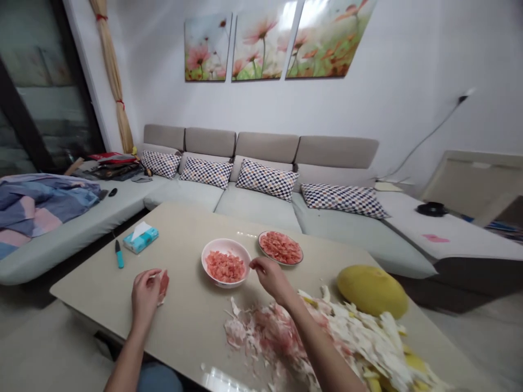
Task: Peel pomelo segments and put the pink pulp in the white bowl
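- Left hand (pixel 143 294) holds a reddish fruit segment (pixel 164 287) over the counter (pixel 188 332).
- Right hand (pixel 271 277), pinched narrow, is beside the bowl (pixel 226 245); whether it grips anything, I cannot tell.
- Fruit pieces (pixel 225 267) lie inside the bowl.

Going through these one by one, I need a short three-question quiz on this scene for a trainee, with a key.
1. Multiple choice: what does the left hand hold?
A) a dark-rimmed round plate
B) a pink fruit segment
C) a large yellow oval fruit

2. True or false: a small teal-handled knife lies to the left of the blue-and-white tissue pack.

3. Fill in: the fingertips of the right hand are next to the rim of a round white ____ with pink pulp in it.

Key: 1. B; 2. True; 3. bowl
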Demonstrator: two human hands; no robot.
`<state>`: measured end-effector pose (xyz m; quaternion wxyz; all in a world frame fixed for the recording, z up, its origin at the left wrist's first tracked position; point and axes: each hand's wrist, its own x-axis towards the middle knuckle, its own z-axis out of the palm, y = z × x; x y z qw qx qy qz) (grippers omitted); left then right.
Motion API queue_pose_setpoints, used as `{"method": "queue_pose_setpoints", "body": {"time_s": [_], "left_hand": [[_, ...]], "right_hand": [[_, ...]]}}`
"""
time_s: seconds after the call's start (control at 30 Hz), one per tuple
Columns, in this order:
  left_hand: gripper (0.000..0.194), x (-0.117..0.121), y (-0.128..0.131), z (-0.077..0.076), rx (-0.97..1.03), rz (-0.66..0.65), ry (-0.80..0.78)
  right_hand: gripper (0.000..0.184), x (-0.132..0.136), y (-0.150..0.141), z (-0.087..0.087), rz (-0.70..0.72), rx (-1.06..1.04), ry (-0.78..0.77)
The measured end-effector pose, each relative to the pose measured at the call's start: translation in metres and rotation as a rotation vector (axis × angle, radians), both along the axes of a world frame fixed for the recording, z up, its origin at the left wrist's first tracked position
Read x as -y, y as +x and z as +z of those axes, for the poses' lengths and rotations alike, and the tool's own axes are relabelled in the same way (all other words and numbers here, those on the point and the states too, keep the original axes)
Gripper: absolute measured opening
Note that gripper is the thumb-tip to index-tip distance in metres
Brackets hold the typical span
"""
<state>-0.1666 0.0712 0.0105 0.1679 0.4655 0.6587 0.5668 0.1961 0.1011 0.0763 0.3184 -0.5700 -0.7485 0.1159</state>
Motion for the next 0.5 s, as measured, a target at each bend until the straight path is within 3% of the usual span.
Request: {"method": "queue_pose_setpoints", "body": {"time_s": [0.1,0.2,0.33,0.5], "left_hand": [[0.032,0.007,-0.035,0.000,-0.128,-0.020,-0.102],[0.032,0.011,-0.046,-0.003,-0.236,-0.094,-0.204],[0.041,0.015,-0.032,-0.013,-0.335,-0.119,-0.324],[0.056,0.023,-0.011,-0.023,-0.387,0.028,-0.445]], "right_hand": [[0.027,0.033,0.000,-0.021,-0.004,-0.149,0.001],[0.023,0.067,-0.006,-0.044,-0.046,-0.290,-0.034],[0.018,0.104,-0.016,-0.067,-0.161,-0.438,-0.071],[0.018,0.132,-0.015,-0.085,-0.183,-0.534,-0.125]]}}
